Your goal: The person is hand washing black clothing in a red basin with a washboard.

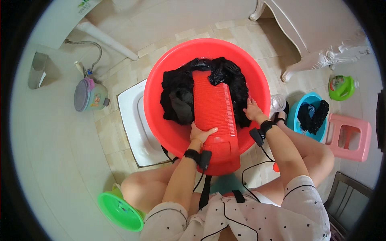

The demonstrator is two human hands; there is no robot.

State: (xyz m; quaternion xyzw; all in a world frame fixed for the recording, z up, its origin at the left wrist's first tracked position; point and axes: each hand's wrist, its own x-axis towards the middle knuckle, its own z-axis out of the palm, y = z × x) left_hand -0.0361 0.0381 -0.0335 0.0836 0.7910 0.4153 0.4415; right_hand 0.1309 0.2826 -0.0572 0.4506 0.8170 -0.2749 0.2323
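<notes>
While the person sits over the red basin (161, 120), both bare hands are down at its near half. Left hand (202, 134): lies flat on the lower part of the red washboard (215, 116), fingers spread and curled loosely over the board's left edge; open palm pressing, not a closed fist. Right hand (253, 110): sits at the board's right edge, fingers bent down into the black wet garment (183, 98); it looks closed on a fold of cloth, though the fingertips are buried, so the grip itself I cannot confirm.

Washboard: long axis runs straight away from the body, near end propped on the basin rim just below the left hand, far end sunk under the cloth. The garment drapes over the far end of the board and down both flanks. Its larger mass lies ahead and to the left of the left hand, apart from it; a narrower strip runs down the board's right side and touches the right hand. So the right hand is the nearer one to the cloth, the left the nearer to the board.

Beyond the right hand, outside the basin: a small blue basin (299, 116) with dark cloth, a pink stool (350, 136), a green detergent bottle (341, 87).
</notes>
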